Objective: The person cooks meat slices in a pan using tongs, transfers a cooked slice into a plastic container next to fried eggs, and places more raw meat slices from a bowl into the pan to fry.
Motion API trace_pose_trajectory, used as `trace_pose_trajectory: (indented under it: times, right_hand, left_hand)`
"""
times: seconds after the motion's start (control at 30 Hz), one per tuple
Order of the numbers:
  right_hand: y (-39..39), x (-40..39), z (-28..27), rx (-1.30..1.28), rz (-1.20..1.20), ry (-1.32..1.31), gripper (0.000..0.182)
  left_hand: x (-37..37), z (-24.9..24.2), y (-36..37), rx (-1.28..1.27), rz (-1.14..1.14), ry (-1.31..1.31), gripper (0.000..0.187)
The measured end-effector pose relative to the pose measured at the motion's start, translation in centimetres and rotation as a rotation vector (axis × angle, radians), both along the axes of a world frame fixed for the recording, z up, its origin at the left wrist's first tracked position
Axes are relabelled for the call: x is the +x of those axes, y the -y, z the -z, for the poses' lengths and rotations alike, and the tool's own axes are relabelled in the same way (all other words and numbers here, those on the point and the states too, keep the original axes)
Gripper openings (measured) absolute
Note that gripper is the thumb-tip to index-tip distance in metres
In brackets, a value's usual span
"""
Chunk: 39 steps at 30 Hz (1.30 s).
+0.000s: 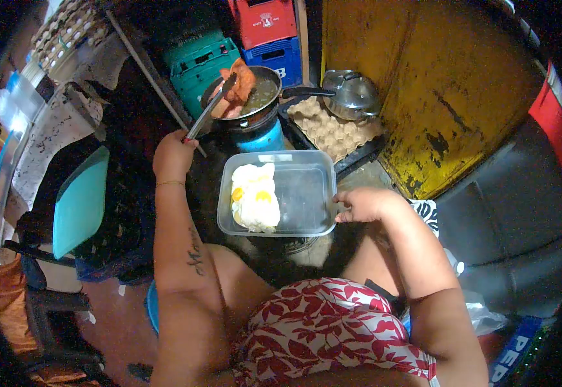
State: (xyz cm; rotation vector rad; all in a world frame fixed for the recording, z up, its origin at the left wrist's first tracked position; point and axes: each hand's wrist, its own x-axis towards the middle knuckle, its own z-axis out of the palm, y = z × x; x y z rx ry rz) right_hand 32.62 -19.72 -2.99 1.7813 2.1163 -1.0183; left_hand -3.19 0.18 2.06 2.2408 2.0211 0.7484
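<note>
One left grip (pixel 171 158) clasps one pair of tongs (pixel 205 116); one right grip (pixel 362 205) grasps one plastic container (pixel 304 197).

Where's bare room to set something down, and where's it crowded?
Free: the right side of the plastic container, between fried eggs and the right hand; also reddish floor outside the left arm, bar small scraps. Crowded: around the frying pan, with tongs over it, crates behind, egg tray and lidded pot to its right.
</note>
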Motion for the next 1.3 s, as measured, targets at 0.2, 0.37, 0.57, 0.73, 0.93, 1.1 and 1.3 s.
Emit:
trace_pose_trajectory:
  times: [0.2, 0.37, 0.57, 0.73, 0.93, 1.1, 1.3]
  right_hand:
    - [0.4, 0.6, 1.3, 0.111, 0.026, -0.064, 0.060]
    - [0.3, 0.4, 0.9, 0.100, 0.040, -0.025, 0.059]
    - [0.4, 0.4, 1.0, 0.096, 0.041, -0.039, 0.060]
    - [0.5, 0.4, 0.9, 0.108, 0.035, -0.035, 0.060]
    - [0.5, 0.3, 0.2, 0.077, 0.019, -0.005, 0.063]
    - [0.8, 0.4, -0.3, 0.089, 0.040, -0.013, 0.062]
    - [1.2, 0.4, 0.0, 0.134, 0.008, -0.057, 0.059]
  left_hand:
    - [0.2, -0.5, 1.2, -0.035, -0.033, -0.013, 0.028]
    - [-1.0, 0.6, 0.2, -0.035, -0.008, -0.014, 0.028]
    - [-0.7, -0.4, 1.4, -0.068, 0.005, -0.019, 0.027]
    - [-0.9, -0.4, 1.8, -0.017, 0.013, -0.042, 0.029]
    - [-1.9, -1.7, 2.9, -0.030, 0.103, 0.152, 0.032]
    - [-1.4, -2.2, 5.7, -0.294, 0.159, 0.340, 0.028]
    - [-1.8, 0.1, 8.7, -0.535, 0.257, 0.318, 0.025]
